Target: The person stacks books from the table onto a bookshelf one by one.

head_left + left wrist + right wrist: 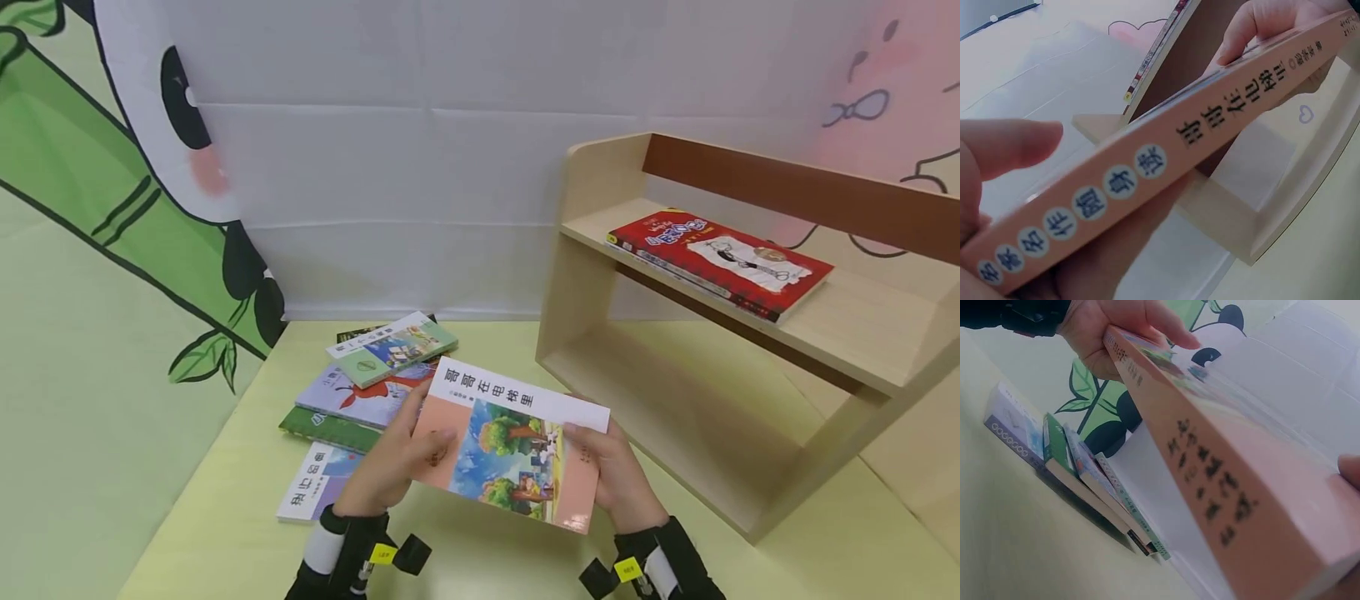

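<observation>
Both hands hold a paperback book (465,454) above the table, its salmon cover with a white band and a picture of trees facing up. My left hand (386,471) grips its left end, thumb over the cover and fingers underneath. At the opposite end, my right hand (622,483) grips the book with its thumb on the cover. The salmon spine (1172,153) with dark characters shows in the left wrist view. In the right wrist view the left hand (1125,328) appears at the far end.
A wooden shelf (675,475) stands at the right, with red books (720,258) lying flat on its upper board. Left of the hands, several books lie in a loose pile on the pale yellow table (217,500), a green one (393,350) on top. A printed cloth (420,167) hangs behind.
</observation>
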Available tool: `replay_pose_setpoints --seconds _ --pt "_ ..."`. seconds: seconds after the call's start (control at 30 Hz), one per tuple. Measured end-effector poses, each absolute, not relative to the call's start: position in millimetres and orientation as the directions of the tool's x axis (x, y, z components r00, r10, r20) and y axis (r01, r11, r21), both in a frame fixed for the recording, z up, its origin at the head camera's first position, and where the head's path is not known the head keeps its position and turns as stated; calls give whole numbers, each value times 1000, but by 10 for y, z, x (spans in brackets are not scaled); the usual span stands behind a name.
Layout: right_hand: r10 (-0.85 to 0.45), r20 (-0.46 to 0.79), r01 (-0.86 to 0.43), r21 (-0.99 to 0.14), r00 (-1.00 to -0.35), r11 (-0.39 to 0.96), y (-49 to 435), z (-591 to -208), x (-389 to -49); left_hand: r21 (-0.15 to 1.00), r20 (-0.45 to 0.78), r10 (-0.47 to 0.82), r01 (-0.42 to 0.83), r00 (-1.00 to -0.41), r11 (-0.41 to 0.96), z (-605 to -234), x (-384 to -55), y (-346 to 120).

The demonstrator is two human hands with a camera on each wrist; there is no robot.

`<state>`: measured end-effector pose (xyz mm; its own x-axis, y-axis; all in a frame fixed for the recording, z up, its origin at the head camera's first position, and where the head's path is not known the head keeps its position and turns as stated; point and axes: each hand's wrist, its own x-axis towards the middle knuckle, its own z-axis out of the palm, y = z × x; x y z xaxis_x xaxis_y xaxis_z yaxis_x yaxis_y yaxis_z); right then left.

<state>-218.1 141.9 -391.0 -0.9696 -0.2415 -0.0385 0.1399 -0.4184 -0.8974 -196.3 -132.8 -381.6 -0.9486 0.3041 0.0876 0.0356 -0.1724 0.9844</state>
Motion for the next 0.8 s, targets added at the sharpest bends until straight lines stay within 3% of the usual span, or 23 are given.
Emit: replay_pose_setpoints --seconds 0.23,0.5,0.63,0.8 --pt "-149 -38 94 -918 -988 -386 1578 -3827 -2118 978 125 308 66 -943 -196 -3788 -2024 -1156" --pt "-139 -11 64 -922 -990 -383 1828 -3861 -2007 970 149 336 72 -930 -231 -3725 -2156 -909" --pt "-97 -53 80 -952 -994 -296 1958 -3851 -1977 973 148 332 77 -931 -217 -3746 -2291 -719" --pt "49 -116 105 -978 -992 -182 2147 -3813 -2014 976 120 309 56 -944 -208 -3845 -2511 -424"
